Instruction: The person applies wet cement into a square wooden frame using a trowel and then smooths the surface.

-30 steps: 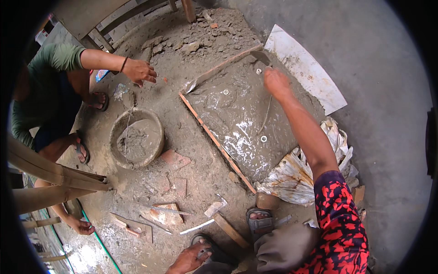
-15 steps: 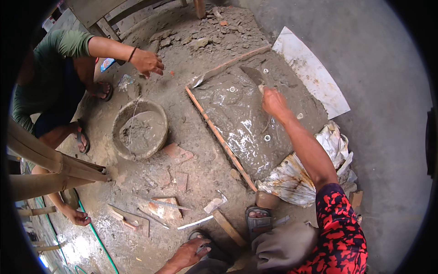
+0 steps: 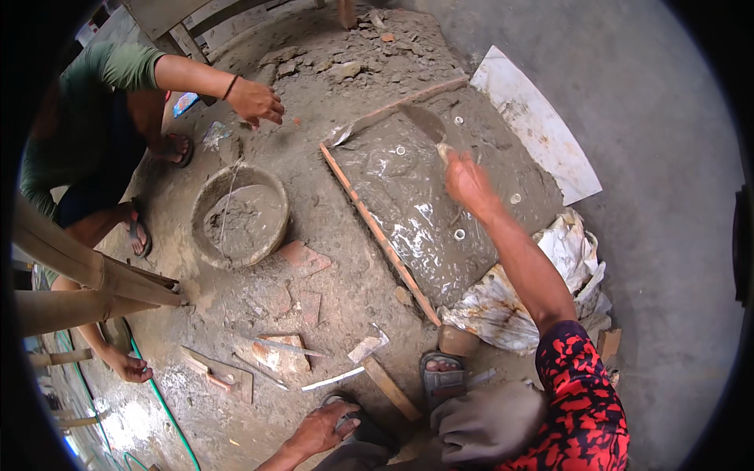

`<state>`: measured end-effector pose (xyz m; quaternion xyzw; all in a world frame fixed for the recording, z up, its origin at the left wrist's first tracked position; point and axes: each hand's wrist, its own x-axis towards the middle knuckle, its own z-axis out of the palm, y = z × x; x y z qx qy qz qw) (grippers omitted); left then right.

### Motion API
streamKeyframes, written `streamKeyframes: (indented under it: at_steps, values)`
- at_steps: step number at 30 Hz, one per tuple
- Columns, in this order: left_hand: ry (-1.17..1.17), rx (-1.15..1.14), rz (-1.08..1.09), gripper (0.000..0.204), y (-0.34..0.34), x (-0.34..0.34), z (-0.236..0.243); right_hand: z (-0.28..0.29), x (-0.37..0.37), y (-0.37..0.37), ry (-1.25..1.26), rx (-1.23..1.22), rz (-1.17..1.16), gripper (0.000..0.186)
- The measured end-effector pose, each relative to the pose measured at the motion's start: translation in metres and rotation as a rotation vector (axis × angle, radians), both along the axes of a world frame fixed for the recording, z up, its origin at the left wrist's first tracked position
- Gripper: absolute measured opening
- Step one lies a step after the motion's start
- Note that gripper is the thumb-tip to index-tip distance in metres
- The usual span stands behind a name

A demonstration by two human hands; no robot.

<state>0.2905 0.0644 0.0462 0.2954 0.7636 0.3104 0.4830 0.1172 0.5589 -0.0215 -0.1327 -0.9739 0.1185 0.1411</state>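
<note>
My right hand (image 3: 469, 184) is closed round the handle of a trowel (image 3: 425, 122), whose blade lies on the far part of a wet grey mortar slab (image 3: 479, 133). Several short white pipe ends poke up through the mortar, one pipe end (image 3: 459, 235) being below my wrist. A wooden strip (image 3: 377, 229) borders the slab's left side, and another strip (image 3: 440, 89) its far side. Down by my feet, my left hand (image 3: 322, 428) hangs with its fingers loosely apart, holding nothing.
A round tub (image 3: 202, 235) of wet mortar stands left of the slab. Near my feet lie a hammer (image 3: 385, 385) and a wood-handled flat tool (image 3: 228, 375). A person in green (image 3: 118, 71) crouches at left by bamboo poles (image 3: 94, 314). White sheeting (image 3: 495, 314) edges the slab.
My right hand has moved slightly left and away from me, carrying the trowel blade left along the slab's far side. My left hand has hardly shifted.
</note>
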Motion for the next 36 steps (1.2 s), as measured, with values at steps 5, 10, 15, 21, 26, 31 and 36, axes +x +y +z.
streamKeyframes:
  at_steps: [5, 10, 15, 21, 26, 31, 36]
  values:
    - [0.034, 0.014, 0.008, 0.036, 0.005, -0.003, 0.008, -0.013, -0.002, 0.003, -0.038, -0.071, -0.001, 0.030]
    - [0.055, -0.038, 0.001, 0.036, 0.024, -0.035, 0.019, -0.013, 0.001, 0.004, -0.106, -0.013, 0.037, 0.026]
    - [0.069, 0.044, -0.040, 0.036, 0.032, -0.030, 0.010, 0.002, -0.002, 0.001, -0.024, -0.080, -0.063, 0.027]
    - [-0.031, 0.067, -0.129, 0.037, 0.028, 0.007, -0.001, 0.001, -0.006, 0.009, 0.003, -0.037, -0.047, 0.029]
    - [-0.034, 0.059, -0.142, 0.037, 0.025, 0.008, 0.005, -0.007, -0.008, 0.025, -0.012, -0.195, -0.063, 0.028]
    - [-0.014, -0.010, -0.084, 0.037, 0.019, 0.000, 0.007, 0.014, -0.020, 0.044, -0.003, -0.162, -0.188, 0.026]
    - [0.004, 0.014, -0.095, 0.038, 0.023, 0.004, 0.006, -0.005, -0.008, 0.049, -0.217, -0.095, -0.070, 0.025]
